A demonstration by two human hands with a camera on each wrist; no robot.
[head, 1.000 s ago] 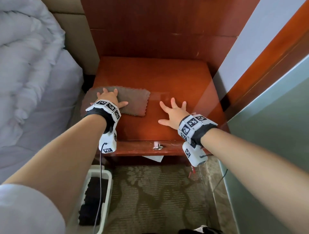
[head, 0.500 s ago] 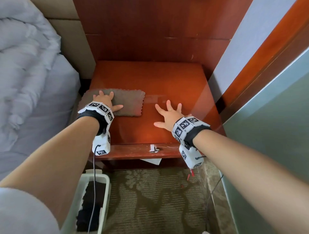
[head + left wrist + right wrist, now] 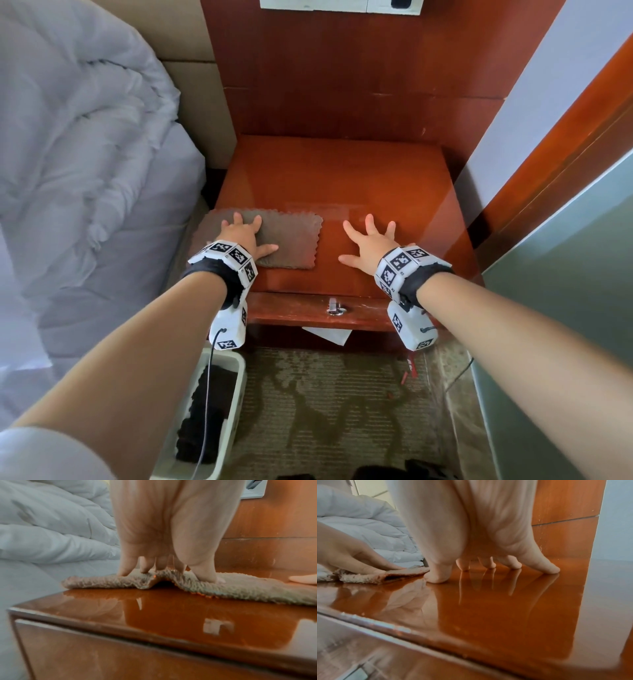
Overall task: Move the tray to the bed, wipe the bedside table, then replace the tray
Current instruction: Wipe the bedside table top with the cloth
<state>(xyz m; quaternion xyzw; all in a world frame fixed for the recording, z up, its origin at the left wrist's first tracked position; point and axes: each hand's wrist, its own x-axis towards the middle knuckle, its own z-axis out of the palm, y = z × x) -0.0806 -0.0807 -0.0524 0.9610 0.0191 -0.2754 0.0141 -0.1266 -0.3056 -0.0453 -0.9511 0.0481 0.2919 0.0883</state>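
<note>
A grey-brown cloth [image 3: 291,236] lies flat on the front left of the glossy red-brown bedside table [image 3: 342,178]. My left hand [image 3: 243,233] presses on the cloth's left part with spread fingers; in the left wrist view the cloth [image 3: 240,588] bunches up slightly under my fingers [image 3: 126,566]. My right hand [image 3: 368,241] rests flat on the bare tabletop to the right of the cloth, fingers spread; its fingertips [image 3: 515,564] touch the wood [image 3: 505,608]. No tray shows in any view.
The bed with its rumpled white duvet [image 3: 85,154] lies close on the left. A white bin [image 3: 236,370] holding dark cloths stands on the carpet below the table's left front. A wood wall panel [image 3: 342,85] backs the table; a wall and door frame [image 3: 548,164] close the right.
The camera has tilted, so hands and table sit lower in the view. Both hands stay flat in about the same places; the cloth has hardly shifted.
</note>
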